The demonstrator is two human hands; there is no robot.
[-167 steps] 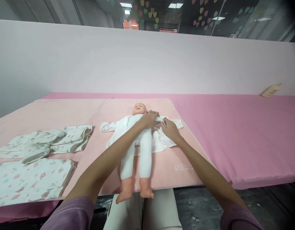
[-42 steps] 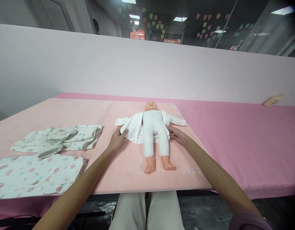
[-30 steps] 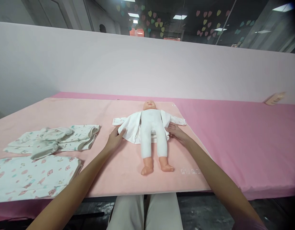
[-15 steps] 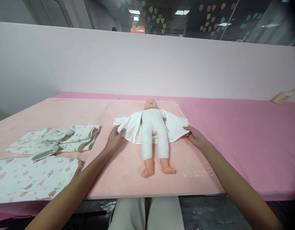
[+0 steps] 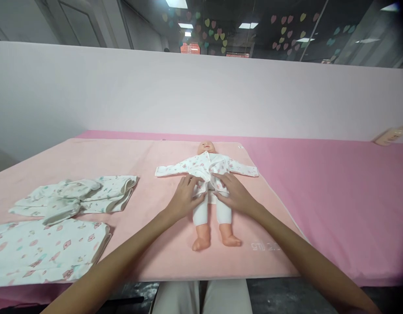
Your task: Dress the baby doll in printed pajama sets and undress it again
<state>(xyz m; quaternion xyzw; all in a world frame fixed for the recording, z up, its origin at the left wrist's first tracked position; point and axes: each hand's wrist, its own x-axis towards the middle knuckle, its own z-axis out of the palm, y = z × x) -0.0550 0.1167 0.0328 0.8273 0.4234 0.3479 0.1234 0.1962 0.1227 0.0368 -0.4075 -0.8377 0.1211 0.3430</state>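
A baby doll point(image 5: 206, 147) lies on its back in white leggings, its bare feet towards me. Its wrap-front baby shirt point(image 5: 217, 164), white with small pink prints, is folded over the chest, with both sleeves spread sideways. My left hand point(image 5: 184, 198) rests at the shirt's lower edge on the left, thumb and fingers apart. From the other side, my right hand point(image 5: 238, 195) touches the lower right front panel, its fingers also spread. Parts of the hem lie hidden under my fingers.
A pink mat point(image 5: 168, 261) lies beneath the doll on the darker pink table cover point(image 5: 319, 192). Folded green-print clothes point(image 5: 106, 192) and a pink-print folded cloth point(image 5: 51, 253) are at left. A bottle point(image 5: 389, 136) leans by the white wall at far right.
The shirt's two front panels, held out wide before, now lie over the doll's torso with the printed side up. Both hands have moved inward and let the panel edges go.
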